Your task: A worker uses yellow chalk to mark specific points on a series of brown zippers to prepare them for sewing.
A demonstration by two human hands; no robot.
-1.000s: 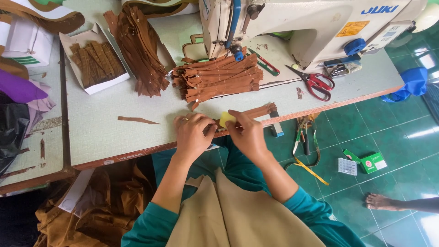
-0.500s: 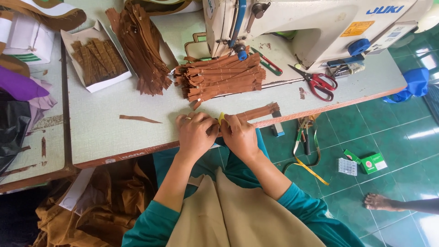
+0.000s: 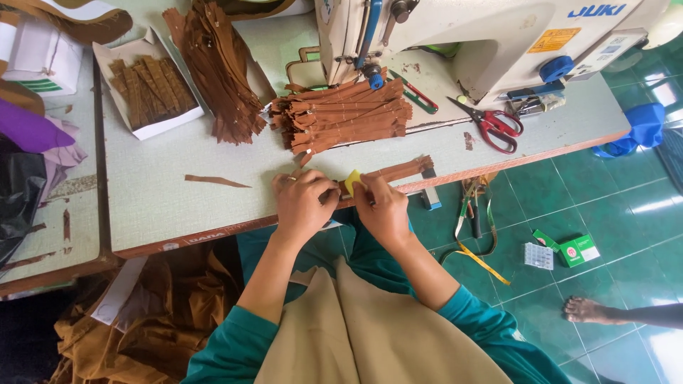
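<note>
A pale green worktable (image 3: pixel 178 153) carries a white industrial sewing machine (image 3: pixel 455 35) at twelve o'clock. A stack of brown zippers (image 3: pixel 345 114) lies below it, red-handled scissors (image 3: pixel 494 126) at two o'clock. At the table's near edge, the left hand (image 3: pixel 302 206) and right hand (image 3: pixel 384 210) both pinch a brown zipper strip (image 3: pixel 398 171) around a small yellow piece (image 3: pixel 353 180).

The scene is viewed by one head-worn camera, aimed steeply down at close range onto the worktop (image 3: pixel 178 206), with the sewing machine (image 3: pixel 462 35) at the frame's top.
</note>
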